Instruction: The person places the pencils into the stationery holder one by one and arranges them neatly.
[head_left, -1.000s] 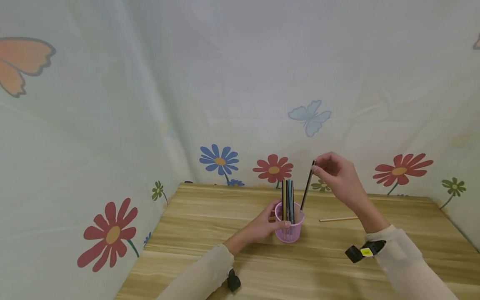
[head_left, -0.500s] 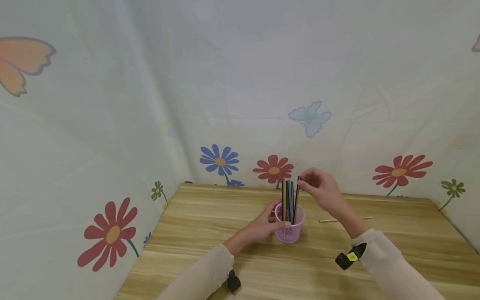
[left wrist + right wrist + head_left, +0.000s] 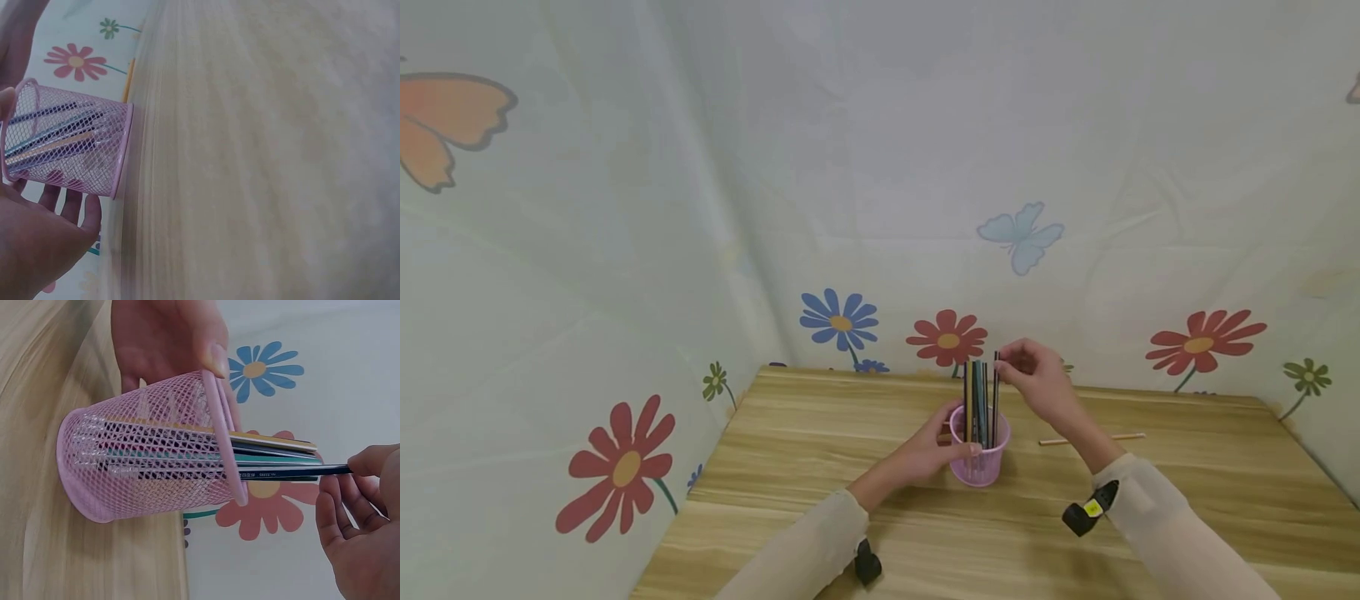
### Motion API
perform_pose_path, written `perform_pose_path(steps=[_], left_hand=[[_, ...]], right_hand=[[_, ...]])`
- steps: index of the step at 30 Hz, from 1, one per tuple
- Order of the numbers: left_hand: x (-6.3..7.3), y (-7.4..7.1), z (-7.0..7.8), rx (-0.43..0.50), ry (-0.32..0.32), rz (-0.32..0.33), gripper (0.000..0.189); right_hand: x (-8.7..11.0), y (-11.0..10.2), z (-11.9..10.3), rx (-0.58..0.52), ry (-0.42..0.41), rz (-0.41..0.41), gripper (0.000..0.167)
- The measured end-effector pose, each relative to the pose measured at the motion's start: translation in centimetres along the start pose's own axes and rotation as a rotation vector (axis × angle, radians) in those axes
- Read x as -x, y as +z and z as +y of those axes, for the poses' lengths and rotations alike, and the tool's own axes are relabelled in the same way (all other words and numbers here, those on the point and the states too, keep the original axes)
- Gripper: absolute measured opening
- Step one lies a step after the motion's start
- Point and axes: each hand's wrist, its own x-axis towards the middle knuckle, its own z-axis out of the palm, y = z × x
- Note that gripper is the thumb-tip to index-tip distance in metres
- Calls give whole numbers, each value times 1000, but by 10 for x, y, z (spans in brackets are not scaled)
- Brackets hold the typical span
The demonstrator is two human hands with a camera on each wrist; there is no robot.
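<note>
A pink mesh pencil cup stands on the wooden table, gripped by my left hand. Its thumb lies at the rim and the fingers go round the far side, as the left wrist view shows. Several pencils in dark, yellow and teal colours stand in the cup. My right hand pinches a dark pencil near its top end between thumb and fingertips. That pencil's lower part is inside the cup, seen through the mesh, and it stands nearly upright to the right of the others.
A single light-coloured pencil lies flat on the table to the right of the cup, partly behind the right forearm. Behind the table hangs a pale curtain printed with flowers and butterflies.
My right hand has moved left and down, bringing the dark pencil from a slant at the cup's right rim to nearly upright inside it. My left hand has kept its hold on the cup.
</note>
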Motion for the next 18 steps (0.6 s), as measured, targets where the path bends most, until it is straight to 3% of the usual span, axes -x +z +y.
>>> perform_pose_path(steps=[7,18], left_hand=[[1,0,1,2,-1,-5,77],[1,1,2,2,-17,1,77]], right_hand=[[0,5,7,53,40,-11,17],[4,5,13,48,16,-24,17]])
